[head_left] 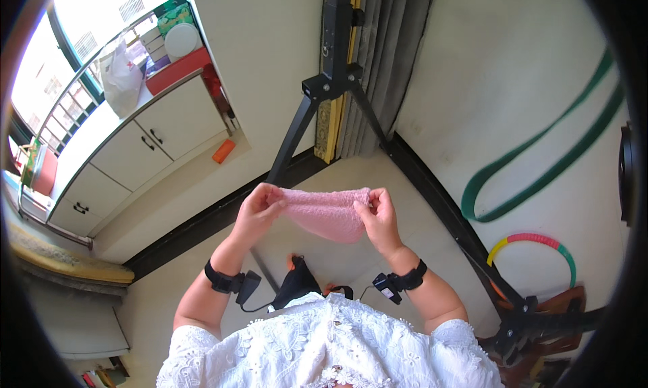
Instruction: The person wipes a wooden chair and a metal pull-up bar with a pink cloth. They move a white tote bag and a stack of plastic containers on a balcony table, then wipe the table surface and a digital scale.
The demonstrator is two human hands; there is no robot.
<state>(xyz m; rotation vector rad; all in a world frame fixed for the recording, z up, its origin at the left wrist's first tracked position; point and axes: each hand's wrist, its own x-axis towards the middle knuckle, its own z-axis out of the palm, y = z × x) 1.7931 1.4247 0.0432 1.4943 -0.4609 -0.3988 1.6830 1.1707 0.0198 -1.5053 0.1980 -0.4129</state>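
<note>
Stretched between my two hands is a pink terry towel, its upper edge folded over and its lower part hanging in a curve. My left hand pinches the towel's upper left corner between thumb and fingers. At the opposite corner, my right hand grips the towel, with the thumb lying on its front. The cloth is held up in the air above the pale floor. Black straps with small devices circle both forearms, and cables run from them toward my body.
A black metal frame with splayed legs stands ahead. A green loop band hangs at right above a coloured hoop. White cabinets line the left, bearing a plastic bag and boxes. An orange object lies near the cabinet base.
</note>
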